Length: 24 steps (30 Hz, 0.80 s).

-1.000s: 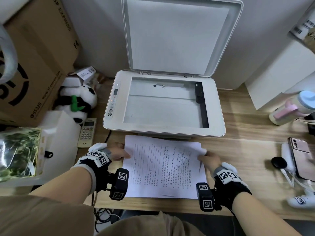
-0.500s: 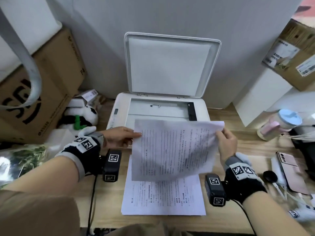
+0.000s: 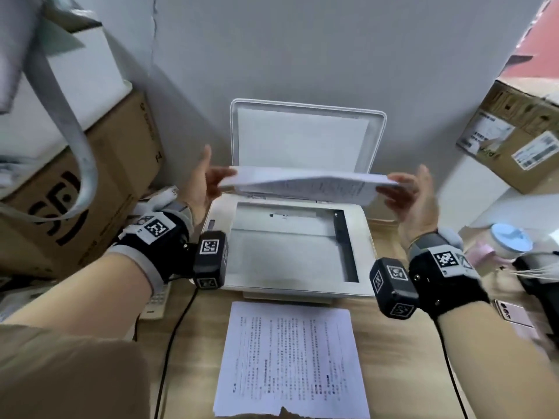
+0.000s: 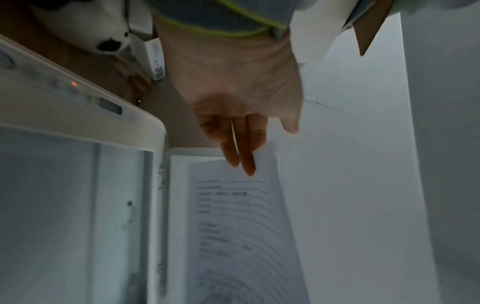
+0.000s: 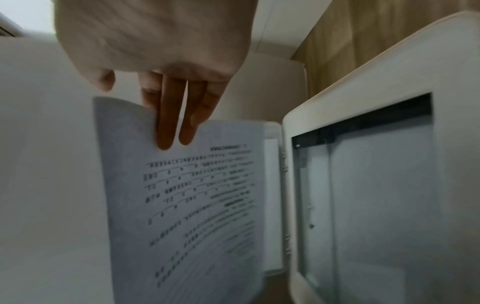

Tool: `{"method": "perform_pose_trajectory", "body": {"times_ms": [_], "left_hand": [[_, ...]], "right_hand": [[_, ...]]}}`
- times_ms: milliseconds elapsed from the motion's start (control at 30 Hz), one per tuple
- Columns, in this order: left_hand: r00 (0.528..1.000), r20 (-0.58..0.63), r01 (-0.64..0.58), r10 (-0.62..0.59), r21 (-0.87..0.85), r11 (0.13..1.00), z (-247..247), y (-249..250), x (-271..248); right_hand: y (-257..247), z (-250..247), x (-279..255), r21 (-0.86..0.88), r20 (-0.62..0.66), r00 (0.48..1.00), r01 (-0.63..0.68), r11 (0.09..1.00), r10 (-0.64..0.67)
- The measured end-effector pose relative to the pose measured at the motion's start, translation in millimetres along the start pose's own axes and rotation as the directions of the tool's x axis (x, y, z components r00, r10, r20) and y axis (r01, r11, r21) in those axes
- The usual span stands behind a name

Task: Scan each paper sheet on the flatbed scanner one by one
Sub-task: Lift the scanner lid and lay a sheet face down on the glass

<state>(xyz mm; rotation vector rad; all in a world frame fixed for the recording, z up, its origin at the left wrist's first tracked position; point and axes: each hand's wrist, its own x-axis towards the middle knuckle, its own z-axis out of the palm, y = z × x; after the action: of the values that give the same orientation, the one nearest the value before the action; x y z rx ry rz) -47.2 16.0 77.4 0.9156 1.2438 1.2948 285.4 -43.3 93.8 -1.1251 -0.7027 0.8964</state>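
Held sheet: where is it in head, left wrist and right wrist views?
Head: sheet at centre, above the scanner glass.
Left wrist: lower centre, below the left hand.
Right wrist: centre-left, below the right hand.
Shared landmark: the scanner glass.

Wooden desk (image 3: 390, 343) against a pale wall: flatbed scanner (image 3: 363, 237), lid up, sits at rear ctr; printed sheet (image 3: 290, 358) lies flat just in front. Remote (image 3: 155, 300) at left, pink phone (image 3: 514, 313) at right, black cables over front edge.
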Motion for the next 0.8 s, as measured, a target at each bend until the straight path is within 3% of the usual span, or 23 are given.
{"method": "perform_pose_trajectory", "body": {"times_ms": [100, 233, 467, 800], "left_hand": [[0.995, -0.099, 0.031, 0.000, 0.308, 0.951, -7.6, -29.9, -4.3], [0.995, -0.066, 0.096, -0.072, 0.510, 0.855, -16.6, -79.1, -8.6], [0.993, -0.050, 0.111, -0.102, 0.631, 0.768, -19.1, -113.9, -9.9], [0.982, -0.107, 0.182, -0.153, 0.734, 0.654, -16.8, -123.1, -2.3]], "right_hand": [[37.3, -9.9, -4.5, -0.308, 0.012, 0.999, -0.035, 0.951, 0.040], [95.4, -29.8, -9.6, -0.556, 0.008, 0.988, -0.124, 0.822, 0.154], [136.0, -40.1, -13.4, -0.700, -0.077, 0.969, -0.220, 0.679, 0.235], [142.3, -45.9, -11.2, -0.835, -0.103, 0.938, -0.263, 0.483, 0.332]]}}
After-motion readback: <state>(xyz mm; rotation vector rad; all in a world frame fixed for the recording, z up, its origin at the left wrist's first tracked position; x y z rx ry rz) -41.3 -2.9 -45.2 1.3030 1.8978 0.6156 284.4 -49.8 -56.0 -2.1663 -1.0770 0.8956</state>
